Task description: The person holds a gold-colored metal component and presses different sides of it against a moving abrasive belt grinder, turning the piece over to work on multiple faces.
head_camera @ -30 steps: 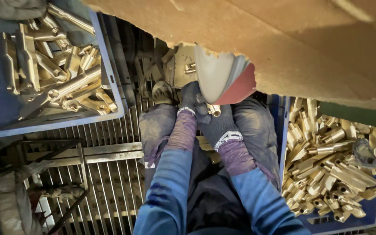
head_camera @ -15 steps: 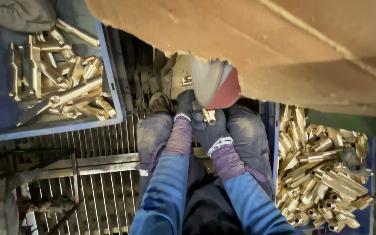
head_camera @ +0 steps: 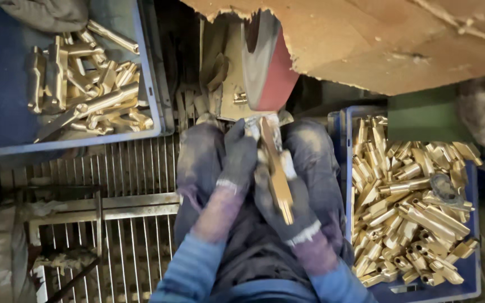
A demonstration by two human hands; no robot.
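Both my hands wear dark gloves and hold one long brass part (head_camera: 276, 168) over my lap. My left hand (head_camera: 239, 154) grips its upper end, close under the red and grey abrasive wheel (head_camera: 268, 62). My right hand (head_camera: 284, 205) holds its lower length, with the part lying along the palm. The part's top end sits just below the wheel's rim; whether they touch I cannot tell.
A blue crate (head_camera: 147, 78) at the upper left holds several brass parts. A second blue crate (head_camera: 346, 168) on the right is heaped with brass parts. A brown board (head_camera: 377, 39) overhangs the wheel. A metal grate floor (head_camera: 130, 224) lies at the lower left.
The brass part has been drawn back from the wheel toward me and now lies lengthwise in my right hand. The view has come closer to hands and wheel.
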